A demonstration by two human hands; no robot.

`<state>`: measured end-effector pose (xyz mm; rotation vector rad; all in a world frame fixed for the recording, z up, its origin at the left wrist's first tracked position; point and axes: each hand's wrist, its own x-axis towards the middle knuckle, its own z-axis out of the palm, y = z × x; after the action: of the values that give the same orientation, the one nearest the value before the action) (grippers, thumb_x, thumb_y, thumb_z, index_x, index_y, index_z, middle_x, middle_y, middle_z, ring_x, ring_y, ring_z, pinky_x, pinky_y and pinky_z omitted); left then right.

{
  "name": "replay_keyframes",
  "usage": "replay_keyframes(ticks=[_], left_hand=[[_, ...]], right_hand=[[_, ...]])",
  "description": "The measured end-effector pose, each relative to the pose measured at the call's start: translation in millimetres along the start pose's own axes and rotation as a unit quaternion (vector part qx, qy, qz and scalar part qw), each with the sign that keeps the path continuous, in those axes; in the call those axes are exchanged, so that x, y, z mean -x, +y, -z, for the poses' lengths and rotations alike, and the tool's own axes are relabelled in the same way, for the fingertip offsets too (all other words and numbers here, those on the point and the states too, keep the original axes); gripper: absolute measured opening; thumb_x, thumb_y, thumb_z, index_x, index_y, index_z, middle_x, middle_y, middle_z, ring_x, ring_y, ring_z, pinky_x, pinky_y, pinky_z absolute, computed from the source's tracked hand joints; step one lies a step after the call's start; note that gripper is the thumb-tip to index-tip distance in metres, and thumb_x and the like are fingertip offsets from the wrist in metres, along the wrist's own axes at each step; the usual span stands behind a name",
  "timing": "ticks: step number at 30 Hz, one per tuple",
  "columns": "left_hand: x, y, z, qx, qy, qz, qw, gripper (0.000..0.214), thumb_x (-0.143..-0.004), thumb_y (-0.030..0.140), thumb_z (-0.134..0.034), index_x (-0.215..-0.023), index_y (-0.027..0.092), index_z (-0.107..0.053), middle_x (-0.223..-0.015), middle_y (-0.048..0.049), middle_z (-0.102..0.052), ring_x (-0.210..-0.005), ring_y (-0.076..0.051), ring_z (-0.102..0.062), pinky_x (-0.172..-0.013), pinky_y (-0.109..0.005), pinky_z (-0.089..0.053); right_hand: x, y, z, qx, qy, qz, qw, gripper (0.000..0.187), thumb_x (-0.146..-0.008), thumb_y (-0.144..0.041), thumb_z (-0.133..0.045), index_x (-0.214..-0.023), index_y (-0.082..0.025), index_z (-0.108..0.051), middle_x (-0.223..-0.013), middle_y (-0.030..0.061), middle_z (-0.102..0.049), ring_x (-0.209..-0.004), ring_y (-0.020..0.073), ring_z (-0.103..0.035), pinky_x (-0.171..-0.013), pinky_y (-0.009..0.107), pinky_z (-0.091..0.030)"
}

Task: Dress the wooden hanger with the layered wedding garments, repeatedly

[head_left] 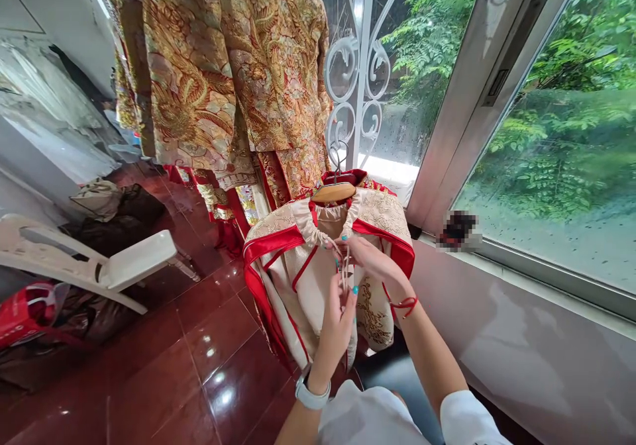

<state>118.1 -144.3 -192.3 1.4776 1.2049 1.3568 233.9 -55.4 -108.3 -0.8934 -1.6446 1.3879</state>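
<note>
A cream and red garment cover point(308, 266) with gold embroidery hangs in front of me on a wooden hanger point(334, 192). Its neck is gathered by a thin cream drawstring point(346, 266). My left hand point(340, 309), with a watch on the wrist, pinches the hanging part of the drawstring below the neck. Higher up, my right hand point(368, 257), with a red cord bracelet, closes its fingers on the drawstring right at the gathered neck. Fingers partly hide the cord between the two hands.
Gold and red embroidered garments point(238, 67) hang just behind. A white chair point(134, 263) and a red bag point(32, 312) stand at left on the tiled floor point(163, 365). On the right are a window point(546, 167) and its sill point(521, 279).
</note>
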Motion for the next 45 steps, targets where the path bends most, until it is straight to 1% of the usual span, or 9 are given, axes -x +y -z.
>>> replay_keyframes(ticks=[5, 9, 12, 16, 22, 26, 34, 38, 45], left_hand=[[-1, 19, 31.3, -0.116, 0.045, -0.018, 0.992, 0.041, -0.098, 0.039, -0.048, -0.132, 0.018, -0.053, -0.061, 0.0045, -0.053, -0.053, -0.016, -0.054, -0.055, -0.026, -0.043], [-2, 18, 41.1, -0.201, 0.047, -0.035, 0.978, 0.037, -0.1, 0.037, -0.039, -0.122, 0.019, -0.062, -0.064, -0.0006, -0.062, -0.056, -0.02, -0.06, -0.053, -0.028, -0.041], [-2, 15, 38.9, -0.264, 0.026, -0.038, 0.963, 0.033, -0.099, 0.038, -0.04, -0.11, 0.022, -0.066, -0.073, -0.0051, -0.07, -0.063, -0.023, -0.066, -0.055, -0.028, -0.04], [-6, 18, 40.8, -0.289, -0.048, -0.022, 0.956, 0.03, -0.098, 0.041, -0.043, -0.099, 0.022, -0.067, -0.065, -0.0035, -0.064, -0.059, -0.022, -0.061, -0.054, -0.028, -0.035], [-16, 33, 64.3, -0.01, -0.195, 0.043, 0.98, 0.054, -0.097, 0.062, -0.038, -0.08, 0.019, -0.064, -0.065, -0.001, -0.055, -0.06, -0.015, -0.05, -0.058, -0.027, -0.042], [-21, 39, 74.4, 0.031, -0.222, 0.044, 0.974, 0.059, -0.093, 0.068, -0.043, -0.078, 0.018, -0.069, -0.078, -0.0055, -0.065, -0.074, -0.018, -0.057, -0.075, -0.031, -0.05], [-24, 43, 82.0, 0.041, -0.183, 0.033, 0.982, 0.055, -0.094, 0.064, -0.046, -0.078, 0.018, -0.072, -0.072, -0.0061, -0.066, -0.073, -0.021, -0.061, -0.083, -0.036, -0.051], [-27, 44, 91.0, -0.049, -0.158, 0.0, 0.986, 0.049, -0.098, 0.056, -0.043, -0.087, 0.018, -0.073, -0.086, -0.0081, -0.071, -0.087, -0.024, -0.065, -0.089, -0.035, -0.049], [-35, 37, 88.7, -0.184, -0.012, -0.157, 0.97, 0.033, -0.101, 0.039, -0.043, -0.112, 0.019, -0.067, -0.122, -0.0121, -0.065, -0.118, -0.024, -0.059, -0.103, -0.037, -0.045]], right_hand=[[24, 13, 21, 0.342, 0.106, 0.198, 0.912, 0.037, -0.092, -0.018, -0.046, -0.127, -0.023, -0.058, -0.132, 0.0136, -0.057, -0.128, 0.0274, -0.05, -0.109, 0.053, -0.042], [25, 23, 14, 0.487, 0.013, 0.311, 0.816, 0.019, -0.099, -0.025, -0.051, -0.112, -0.027, -0.065, -0.122, 0.0103, -0.063, -0.127, 0.028, -0.051, -0.114, 0.06, -0.033], [17, 21, 10, 0.451, -0.014, 0.329, 0.83, 0.025, -0.105, -0.027, -0.04, -0.103, -0.023, -0.065, -0.09, 0.006, -0.064, -0.09, 0.0203, -0.06, -0.094, 0.043, -0.049], [3, 9, 5, 0.434, -0.038, 0.345, 0.831, 0.033, -0.104, -0.022, -0.031, -0.114, -0.018, -0.062, -0.092, 0.0094, -0.06, -0.084, 0.0217, -0.052, -0.075, 0.035, -0.046], [-4, 3, -1, 0.463, -0.142, 0.347, 0.803, 0.056, -0.084, -0.014, -0.037, -0.139, -0.013, -0.047, -0.1, 0.0101, -0.056, -0.091, 0.0262, -0.047, -0.084, 0.042, -0.041], [-1, 4, 0, 0.483, -0.171, 0.333, 0.792, 0.059, -0.078, -0.017, -0.041, -0.135, -0.015, -0.054, -0.098, 0.0092, -0.055, -0.088, 0.026, -0.045, -0.083, 0.042, -0.038], [4, 21, 1, 0.487, -0.096, 0.342, 0.798, 0.014, -0.088, -0.027, -0.048, -0.088, -0.018, -0.059, -0.085, 0.0075, -0.056, -0.082, 0.0235, -0.045, -0.079, 0.038, -0.037], [9, 26, -1, 0.5, -0.032, 0.363, 0.786, 0.033, -0.102, -0.037, -0.042, -0.078, -0.019, -0.056, -0.076, 0.0059, -0.057, -0.075, 0.0212, -0.045, -0.076, 0.036, -0.037], [18, 12, 8, 0.304, -0.017, 0.342, 0.889, 0.022, -0.103, -0.028, -0.046, -0.102, -0.021, -0.067, -0.09, 0.0073, -0.066, -0.085, 0.0193, -0.06, -0.075, 0.031, -0.049]])
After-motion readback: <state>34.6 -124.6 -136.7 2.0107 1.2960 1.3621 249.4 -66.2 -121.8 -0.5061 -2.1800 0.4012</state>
